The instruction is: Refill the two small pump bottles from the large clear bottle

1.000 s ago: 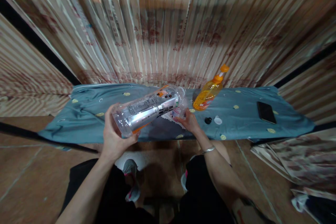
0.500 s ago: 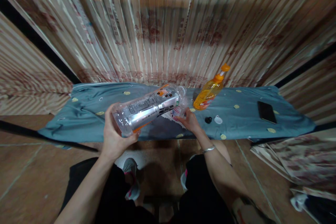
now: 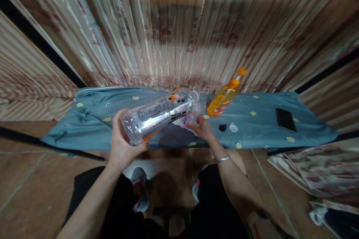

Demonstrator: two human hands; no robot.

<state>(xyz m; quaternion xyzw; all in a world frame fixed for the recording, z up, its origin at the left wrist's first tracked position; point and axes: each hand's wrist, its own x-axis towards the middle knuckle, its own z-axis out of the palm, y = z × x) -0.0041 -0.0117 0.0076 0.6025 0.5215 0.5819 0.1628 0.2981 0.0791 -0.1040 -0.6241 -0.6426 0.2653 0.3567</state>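
A large clear plastic bottle point(image 3: 157, 115) with a silver, black and orange label lies tilted across the middle of the view, its uncapped neck towards the right. My left hand point(image 3: 123, 140) is closed around its base. Near the neck, my right hand point(image 3: 203, 129) has its fingers closed on a clear plastic container point(image 3: 198, 111), partly hidden behind the bottle; its exact kind is unclear. A white printed sheet point(image 3: 182, 122) shows beneath the bottle. To the right stands a pump bottle point(image 3: 221, 101) of yellow-orange liquid with an orange pump top.
A black cap point(image 3: 222, 127) and a white cap point(image 3: 233, 127) lie on the blue-green cloth point(image 3: 260, 130) covering the narrow table. Farther right is a dark phone point(image 3: 285, 119). A pleated curtain point(image 3: 174, 44) hangs behind, and dark frame bars point(image 3: 39, 41) stand at the sides.
Almost nothing differs. Both hands and the large bottle keep nearly the same place and tilt; the view has shifted very slightly.
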